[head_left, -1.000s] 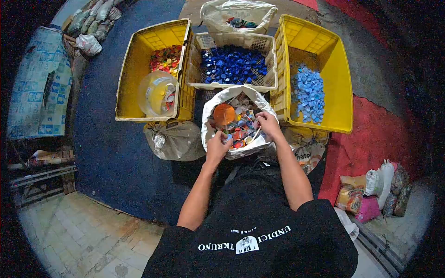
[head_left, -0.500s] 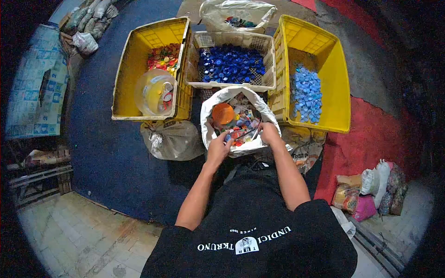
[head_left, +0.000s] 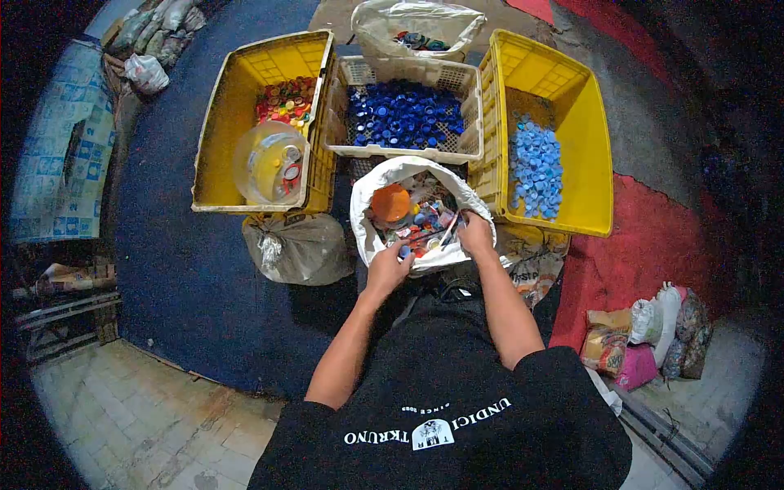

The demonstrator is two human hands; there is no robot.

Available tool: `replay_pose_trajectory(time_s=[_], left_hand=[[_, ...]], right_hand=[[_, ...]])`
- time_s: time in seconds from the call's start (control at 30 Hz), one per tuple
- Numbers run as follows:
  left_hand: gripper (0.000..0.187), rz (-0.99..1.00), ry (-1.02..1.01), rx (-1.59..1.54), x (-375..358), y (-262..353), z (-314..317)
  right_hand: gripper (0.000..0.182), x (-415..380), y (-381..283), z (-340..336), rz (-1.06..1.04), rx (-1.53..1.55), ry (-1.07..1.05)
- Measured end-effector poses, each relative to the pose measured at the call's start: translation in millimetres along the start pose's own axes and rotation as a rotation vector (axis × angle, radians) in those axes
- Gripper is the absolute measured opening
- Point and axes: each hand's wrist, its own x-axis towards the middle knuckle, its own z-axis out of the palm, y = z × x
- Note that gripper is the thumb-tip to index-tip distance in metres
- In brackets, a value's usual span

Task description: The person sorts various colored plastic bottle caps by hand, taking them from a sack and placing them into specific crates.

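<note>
A white sack (head_left: 366, 180) stands open in front of me, full of mixed bottle caps and scraps, with a round orange lid (head_left: 390, 202) on top at the left. At the sack's near left rim, my left hand (head_left: 387, 268) is closed on a light blue bottle cap (head_left: 405, 252). My right hand (head_left: 476, 237) is inside the right rim, its fingers curled; what they grip, if anything, is hidden. A thin pale strip (head_left: 450, 228) lies among the caps beside those fingers.
Beyond the sack, a white crate (head_left: 400, 152) holds dark blue caps. The left yellow crate (head_left: 220, 163) has red and yellow caps and a clear tub (head_left: 253, 175); the right yellow crate (head_left: 584, 155) has light blue caps. A tied sack (head_left: 302, 253) stands left.
My right hand has shifted slightly down and deeper inside the rim. My left hand stays near the rim with the light blue cap, which shows more clearly now. The view has shifted slightly.
</note>
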Motion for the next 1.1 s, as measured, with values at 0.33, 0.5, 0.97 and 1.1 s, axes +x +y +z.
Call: replay_pose_trajectory(time_s=[0.33,0.5,0.97,1.1], left_hand=[[0.041,0.011,-0.063,-0.046,4.6,-5.7,4.7],[0.042,0.019,-0.089,-0.149,-1.2,1.1,3.9],[0.028,-0.406,-0.095,-1.082,11.0,-8.9,-2.0],[0.036,-0.567,-0.159,-1.594,15.0,5.2,-4.0]], right_hand=[[0.023,18.8,25.7,19.5,-0.313,-0.271,-0.028],[0.017,14.5,28.3,15.4,-0.576,-0.588,-0.032],[0.039,-27.8,-46.0,-45.9,-0.65,0.13,0.057],[0.037,-45.4,-60.3,-45.5,-0.36,0.451,-0.151]])
